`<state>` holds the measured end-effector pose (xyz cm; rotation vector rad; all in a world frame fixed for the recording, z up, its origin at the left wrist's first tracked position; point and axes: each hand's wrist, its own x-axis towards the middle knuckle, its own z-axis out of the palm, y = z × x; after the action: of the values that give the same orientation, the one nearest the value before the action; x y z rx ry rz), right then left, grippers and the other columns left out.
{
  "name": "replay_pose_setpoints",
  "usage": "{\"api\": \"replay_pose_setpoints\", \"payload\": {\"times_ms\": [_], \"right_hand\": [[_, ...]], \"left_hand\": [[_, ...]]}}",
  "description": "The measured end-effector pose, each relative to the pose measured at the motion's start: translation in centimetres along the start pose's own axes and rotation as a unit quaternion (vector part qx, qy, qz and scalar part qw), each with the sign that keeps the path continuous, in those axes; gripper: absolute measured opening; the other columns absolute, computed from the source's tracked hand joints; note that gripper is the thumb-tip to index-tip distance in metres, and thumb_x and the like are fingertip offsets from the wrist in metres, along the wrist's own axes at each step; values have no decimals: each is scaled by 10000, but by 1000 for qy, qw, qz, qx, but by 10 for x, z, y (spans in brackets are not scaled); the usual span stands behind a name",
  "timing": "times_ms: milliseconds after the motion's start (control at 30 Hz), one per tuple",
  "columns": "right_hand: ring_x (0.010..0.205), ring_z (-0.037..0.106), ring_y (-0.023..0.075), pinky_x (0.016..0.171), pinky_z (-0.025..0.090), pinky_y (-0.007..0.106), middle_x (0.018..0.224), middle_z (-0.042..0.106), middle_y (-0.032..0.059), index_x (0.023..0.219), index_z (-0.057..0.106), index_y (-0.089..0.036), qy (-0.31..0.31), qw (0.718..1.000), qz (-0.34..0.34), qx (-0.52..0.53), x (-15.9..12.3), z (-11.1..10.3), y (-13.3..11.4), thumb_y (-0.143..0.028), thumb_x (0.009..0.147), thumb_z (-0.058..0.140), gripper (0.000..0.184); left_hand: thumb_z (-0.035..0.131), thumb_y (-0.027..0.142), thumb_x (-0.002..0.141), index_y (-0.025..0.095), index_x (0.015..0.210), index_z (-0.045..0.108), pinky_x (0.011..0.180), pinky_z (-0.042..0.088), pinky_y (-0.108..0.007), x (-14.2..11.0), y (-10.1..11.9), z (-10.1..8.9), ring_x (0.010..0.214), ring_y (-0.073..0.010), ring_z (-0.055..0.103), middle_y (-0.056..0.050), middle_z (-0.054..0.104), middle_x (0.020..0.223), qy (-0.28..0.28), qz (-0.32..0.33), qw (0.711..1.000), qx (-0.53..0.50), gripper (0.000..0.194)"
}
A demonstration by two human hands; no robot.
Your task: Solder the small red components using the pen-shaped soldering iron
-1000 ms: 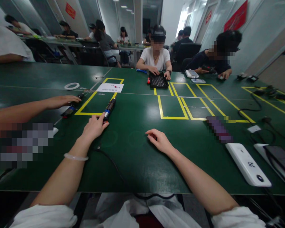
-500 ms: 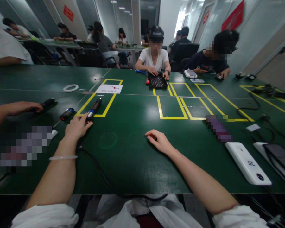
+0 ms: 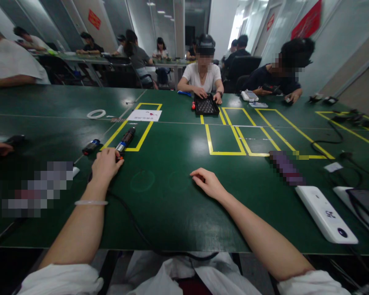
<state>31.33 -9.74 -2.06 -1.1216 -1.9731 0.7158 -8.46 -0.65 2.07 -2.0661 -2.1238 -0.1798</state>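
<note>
My left hand (image 3: 106, 166) is closed around the near end of a black and blue cylindrical tool (image 3: 125, 140), with a bit of orange-red showing beside the fingers. The tool lies on the green table, its far end pointing away inside a yellow tape outline. To its left is a shorter black and blue cylinder (image 3: 91, 146), apart from the hand. My right hand (image 3: 207, 182) rests on the table, fingers loosely bent and nothing seen in them. Two faint drawn circles are on the tabletop between my hands.
A white card (image 3: 145, 115) and a white ring (image 3: 96, 114) lie farther off. On the right are a white power bank (image 3: 326, 215) and phones. A black cable (image 3: 132, 217) runs to the front edge. Across the table, a person handles a black tray (image 3: 207, 107).
My view has shifted slightly, moving the scene to the right. My left hand stays on the tool. At the left, another person's hand has drawn back with a dark object. My right hand stays put.
</note>
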Motion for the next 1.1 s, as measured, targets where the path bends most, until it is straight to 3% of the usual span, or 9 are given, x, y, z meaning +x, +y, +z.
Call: {"api": "replay_pose_setpoints", "payload": {"times_ms": [233, 400, 533, 700, 800, 933, 1033, 1100], "right_hand": [[679, 542, 123, 639, 415, 242, 844, 622, 23, 1008, 655, -187, -2, 1000, 3, -2, 0, -1, 0, -199, 919, 521, 161], [678, 545, 121, 638, 416, 243, 851, 625, 23, 997, 659, -189, -3, 1000, -1, -6, 0, 0, 1, -198, 919, 524, 156], [677, 548, 122, 638, 417, 245, 857, 630, 24, 988, 665, -193, -4, 1000, -1, -10, 0, 0, 2, -207, 920, 527, 154], [686, 548, 123, 647, 418, 243, 856, 629, 26, 992, 663, -187, -6, 1000, -2, -6, 1, -1, 0, -201, 922, 521, 159], [686, 547, 123, 648, 420, 242, 856, 630, 25, 1009, 655, -187, -3, 1000, 1, 5, 1, 0, -1, -204, 922, 516, 164], [678, 544, 121, 647, 426, 237, 833, 624, 15, 1037, 639, -191, 2, 1000, 13, 24, 1, 0, -2, -215, 918, 516, 173], [660, 539, 113, 631, 425, 226, 821, 617, 5, 1099, 601, -188, -1, 999, 22, 47, 1, 0, -3, -219, 916, 512, 205], [651, 535, 109, 623, 422, 221, 818, 615, 0, 1114, 582, -188, -1, 998, 27, 58, 1, 0, -3, -225, 914, 513, 214]], "left_hand": [[539, 390, 866, 142, 1061, 558, 768, 477, -399, 1, 3, -4, 1004, -285, 522, -127, 531, 1139, -19, -44, 998, -29, 317], [463, 436, 896, 106, 1111, 574, 742, 473, -400, 2, 9, -8, 894, -269, 574, -133, 601, 1031, -35, -95, 994, -28, 409], [372, 417, 935, 63, 1141, 561, 734, 475, -430, -1, 15, -9, 881, -290, 593, -188, 603, 1070, -33, -110, 993, -15, 451], [327, 400, 958, 75, 1169, 539, 770, 478, -430, -4, 29, -13, 1006, -323, 582, -207, 586, 1163, 65, -71, 994, -43, 442], [350, 385, 960, 123, 1160, 557, 827, 472, -389, -7, 56, -15, 971, -267, 618, -138, 651, 1065, 81, -24, 986, -146, 389], [430, 386, 928, 169, 1108, 605, 807, 479, -297, -22, 117, -17, 879, -184, 643, -62, 680, 970, -46, 116, 932, -340, 332], [481, 387, 893, 194, 1076, 654, 792, 477, -299, -39, 160, -22, 876, -179, 623, -61, 659, 1008, -125, 223, 888, -383, 317], [516, 377, 875, 198, 1076, 654, 772, 476, -293, -49, 179, -24, 866, -173, 617, -58, 654, 988, -177, 254, 854, -417, 303]]}}
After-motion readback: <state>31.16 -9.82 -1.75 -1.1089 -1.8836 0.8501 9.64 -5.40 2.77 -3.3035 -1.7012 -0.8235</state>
